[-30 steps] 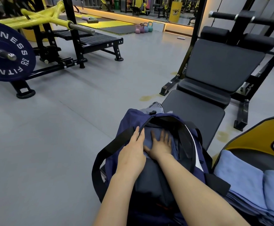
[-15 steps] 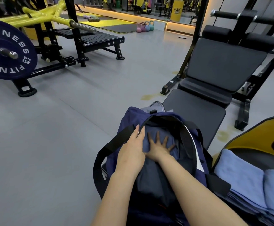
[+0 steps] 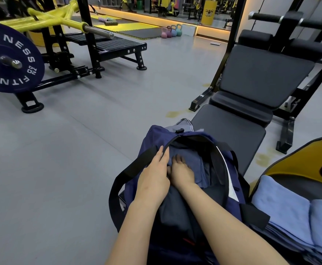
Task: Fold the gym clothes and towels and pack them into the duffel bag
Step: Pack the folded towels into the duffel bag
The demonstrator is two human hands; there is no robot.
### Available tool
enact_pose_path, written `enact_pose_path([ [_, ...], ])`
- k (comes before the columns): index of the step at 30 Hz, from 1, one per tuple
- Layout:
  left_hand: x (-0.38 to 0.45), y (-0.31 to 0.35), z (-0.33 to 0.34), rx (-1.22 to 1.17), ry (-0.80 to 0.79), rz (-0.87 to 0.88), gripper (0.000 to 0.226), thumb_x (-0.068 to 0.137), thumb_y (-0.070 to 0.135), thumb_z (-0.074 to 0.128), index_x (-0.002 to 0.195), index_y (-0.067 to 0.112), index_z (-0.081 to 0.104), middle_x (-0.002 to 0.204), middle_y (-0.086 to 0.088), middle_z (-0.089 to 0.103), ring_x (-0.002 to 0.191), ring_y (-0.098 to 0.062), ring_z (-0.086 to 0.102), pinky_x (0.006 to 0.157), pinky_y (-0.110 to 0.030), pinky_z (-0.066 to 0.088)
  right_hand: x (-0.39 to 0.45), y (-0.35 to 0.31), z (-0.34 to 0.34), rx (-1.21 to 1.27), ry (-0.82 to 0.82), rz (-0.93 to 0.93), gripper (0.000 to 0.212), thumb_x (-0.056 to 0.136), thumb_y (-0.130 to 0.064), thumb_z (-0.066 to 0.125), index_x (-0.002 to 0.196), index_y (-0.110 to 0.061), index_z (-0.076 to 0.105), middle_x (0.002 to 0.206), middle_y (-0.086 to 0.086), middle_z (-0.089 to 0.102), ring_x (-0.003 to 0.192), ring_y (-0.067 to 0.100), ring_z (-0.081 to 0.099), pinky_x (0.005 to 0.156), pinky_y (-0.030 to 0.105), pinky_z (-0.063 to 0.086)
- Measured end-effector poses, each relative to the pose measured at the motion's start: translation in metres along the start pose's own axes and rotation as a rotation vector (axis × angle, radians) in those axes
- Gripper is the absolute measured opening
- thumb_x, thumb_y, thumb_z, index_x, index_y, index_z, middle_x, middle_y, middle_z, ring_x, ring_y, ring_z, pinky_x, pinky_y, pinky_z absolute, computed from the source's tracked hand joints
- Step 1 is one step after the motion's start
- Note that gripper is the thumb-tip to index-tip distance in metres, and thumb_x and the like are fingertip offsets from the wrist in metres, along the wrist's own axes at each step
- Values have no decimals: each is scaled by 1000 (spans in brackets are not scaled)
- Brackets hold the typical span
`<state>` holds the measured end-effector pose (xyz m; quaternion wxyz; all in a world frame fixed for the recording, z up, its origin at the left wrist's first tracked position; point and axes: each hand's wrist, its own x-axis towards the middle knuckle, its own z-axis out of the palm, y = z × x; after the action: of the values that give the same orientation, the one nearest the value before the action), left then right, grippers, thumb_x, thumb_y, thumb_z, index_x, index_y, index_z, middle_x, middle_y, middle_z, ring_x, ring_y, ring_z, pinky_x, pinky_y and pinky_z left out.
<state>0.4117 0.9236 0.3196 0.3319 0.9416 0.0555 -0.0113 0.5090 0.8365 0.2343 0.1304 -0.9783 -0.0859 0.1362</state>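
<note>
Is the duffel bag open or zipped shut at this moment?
Open. The duffel bag gapes at its top, the right hand presses blue-grey clothing inside, and the left hand holds its edge.

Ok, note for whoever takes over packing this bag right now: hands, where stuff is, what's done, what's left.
Left hand: holds the bag's near rim at the opening.
Right hand: inside the bag, fingers curled down onto the blue garment.
Bag: open, sitting on the bench, with the blue garment and darker clothing already inside.
Towels: folded blue stack to the right, outside the bag.
Done: some clothes packed.
Left: settle the garment, pack the towels, then probably zip the bag.
</note>
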Motion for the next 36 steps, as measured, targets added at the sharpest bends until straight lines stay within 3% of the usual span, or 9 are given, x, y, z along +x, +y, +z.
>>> enact_pose_path([
  [4, -1, 1, 0, -15, 0, -5, 84, 86, -9, 37, 152, 31, 5, 159, 16, 1, 135, -16, 36, 108, -35, 33, -2, -3, 0, -10, 19, -52, 58, 101, -27, 35, 152, -8, 13, 157, 10, 19, 140, 25, 29, 105, 39, 34],
  [8, 0, 1, 0, -17, -10, -14, 85, 85, -9, 39, 152, 32, 5, 158, 17, 1, 133, -14, 37, 105, -32, 36, 2, 1, 6, -108, -106, -110, 61, 102, -37, 27, 154, -15, 4, 161, 7, 1, 148, 23, 3, 117, 45, 10],
  [12, 0, 0, -3, -12, -4, -21, 81, 87, -6, 37, 152, 33, 6, 158, 19, 1, 130, -15, 41, 101, -32, 39, 5, 10, 7, -42, -89, -75, 52, 104, -40, 15, 154, -30, 7, 161, -1, -6, 147, 25, -12, 117, 48, -7],
  [16, -1, -2, -4, -9, -14, -15, 82, 87, -7, 36, 151, 32, 6, 158, 20, 0, 131, -15, 40, 103, -34, 38, 5, 13, 11, -102, -174, -43, 70, 98, -56, 26, 152, -30, -10, 157, -3, -24, 143, 26, -25, 113, 49, -17],
  [20, -2, -6, -4, -40, -25, -5, 83, 85, -10, 34, 151, 33, 8, 157, 20, 0, 135, -11, 35, 104, -36, 38, 6, 13, 13, -112, -161, -34, 79, 94, -61, 30, 151, -29, -15, 157, -2, -26, 143, 27, -27, 112, 49, -19],
  [30, -5, -8, 1, 30, -65, 21, 81, 86, -9, 34, 152, 30, 7, 159, 14, -4, 137, -14, 33, 103, -32, 38, -9, 12, -4, 54, -28, -58, 65, 101, -48, 25, 154, -19, 0, 161, -1, -5, 148, 21, -7, 119, 39, -1],
  [36, -4, 2, 3, 92, -89, 4, 78, 89, -7, 35, 153, 26, 5, 160, 9, -3, 139, -17, 31, 109, -32, 31, -37, 14, -31, 75, 101, -130, 65, 102, -46, 27, 154, -16, 1, 161, -1, -6, 148, 19, -8, 119, 36, -2],
])
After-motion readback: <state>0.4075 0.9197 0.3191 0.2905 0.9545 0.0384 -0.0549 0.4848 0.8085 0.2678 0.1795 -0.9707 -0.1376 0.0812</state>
